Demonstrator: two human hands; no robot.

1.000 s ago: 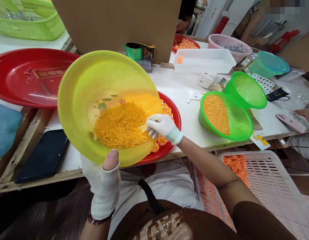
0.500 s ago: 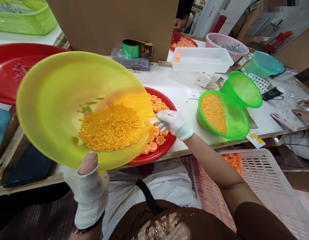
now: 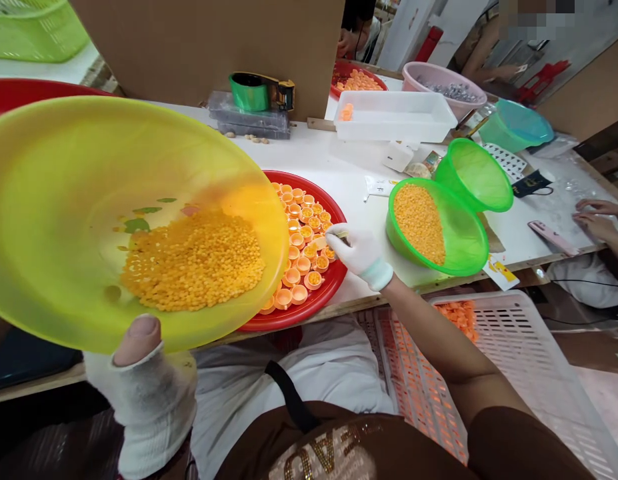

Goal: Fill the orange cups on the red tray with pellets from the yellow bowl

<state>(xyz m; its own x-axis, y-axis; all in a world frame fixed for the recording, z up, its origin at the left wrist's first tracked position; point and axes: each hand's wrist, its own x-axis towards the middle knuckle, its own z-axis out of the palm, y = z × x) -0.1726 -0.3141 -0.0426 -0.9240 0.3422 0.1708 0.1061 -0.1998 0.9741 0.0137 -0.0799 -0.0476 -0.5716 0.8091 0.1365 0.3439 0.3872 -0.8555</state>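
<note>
My left hand (image 3: 146, 380), in a white fingerless glove, grips the near rim of a big yellow basin (image 3: 79, 187) tilted toward me, with a heap of small yellow beads (image 3: 189, 260) in it. My right hand (image 3: 361, 253), in a white glove, is closed on a small pale scoop whose tip barely shows, over the right edge of a red tray (image 3: 329, 293). The tray holds several little orange cups (image 3: 301, 240), some with yellow beads in them.
Two green bowls stand right of the tray, one full of yellow beads (image 3: 421, 223), one empty (image 3: 473, 177). Behind are a white tub (image 3: 393, 117), a tape dispenser (image 3: 261, 90) and a cardboard wall (image 3: 213, 47). Another person's hands (image 3: 596, 217) rest at far right. A white crate (image 3: 519, 373) sits below.
My left hand has swung the yellow basin left and nearer, uncovering the cups on the red tray. My right hand left the basin and moved right over the tray edge.
</note>
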